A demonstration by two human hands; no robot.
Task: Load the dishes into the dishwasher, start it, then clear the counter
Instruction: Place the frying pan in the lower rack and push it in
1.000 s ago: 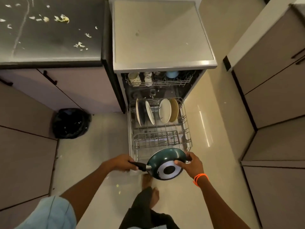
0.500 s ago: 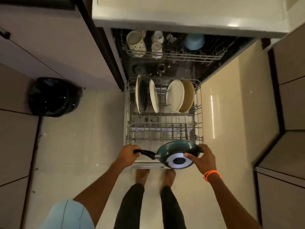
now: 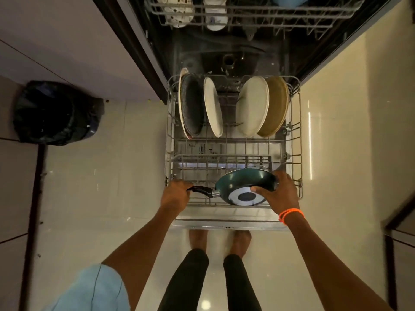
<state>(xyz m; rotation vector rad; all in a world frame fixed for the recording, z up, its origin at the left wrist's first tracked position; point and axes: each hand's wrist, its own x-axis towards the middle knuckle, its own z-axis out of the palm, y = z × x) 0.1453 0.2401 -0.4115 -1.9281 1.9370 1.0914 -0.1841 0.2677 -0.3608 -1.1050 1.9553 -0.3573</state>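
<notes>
A dark green frying pan (image 3: 242,181) with a silver disc on its base is tilted on edge over the front of the pulled-out lower rack (image 3: 296,140). My left hand (image 3: 176,196) grips its black handle. My right hand (image 3: 279,193) holds the pan's right rim, thumb on the base. Further back in the rack stand several plates on edge: a dark speckled one (image 3: 190,106), two white ones (image 3: 213,110), and a tan one (image 3: 277,106).
The upper rack (image 3: 247,12) holds mugs and a blue bowl. The open dishwasher door (image 3: 224,223) lies flat in front of my feet. A black bin bag (image 3: 56,113) sits on the floor at left. Cabinets line both sides.
I have leaned in closer over the dishwasher. Both hands have carried the pan forward and down, from in front of the rack to over its front section.
</notes>
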